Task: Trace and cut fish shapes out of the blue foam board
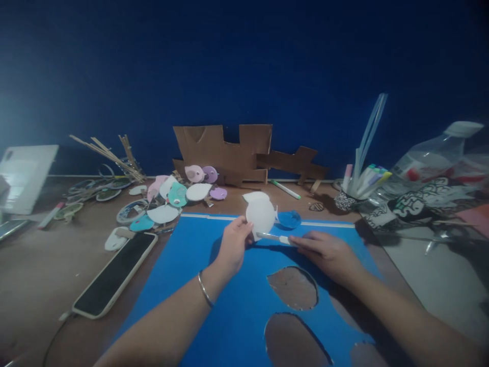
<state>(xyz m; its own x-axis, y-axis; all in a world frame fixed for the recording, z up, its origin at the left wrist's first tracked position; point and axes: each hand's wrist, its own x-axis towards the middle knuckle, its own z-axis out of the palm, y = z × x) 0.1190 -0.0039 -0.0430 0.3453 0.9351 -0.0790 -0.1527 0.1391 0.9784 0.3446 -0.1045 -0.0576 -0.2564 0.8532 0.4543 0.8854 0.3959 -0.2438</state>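
Observation:
Between the fingertips and thumb of my left hand (234,244) is a white bird-shaped cutout (260,215), held up over a blue sheet (229,306). My right hand (330,255) grips a slim craft knife (284,239) with a white handle. Its thin metal blade points left and lies across the lower edge of the cutout; whether it touches is hard to tell. Just right of the cutout lies a small blue cut piece (289,219). The blue sheet has several rounded holes, one a leaf-like opening (294,288) showing the brown table.
A phone (116,275) lies at left, near several paper birds (178,195) and sticks (110,158). Cardboard scraps (225,153) lean on the blue wall. A green-capped marker (286,189) lies behind the sheet. Right are a pen holder (346,201) and a plastic bottle (431,153).

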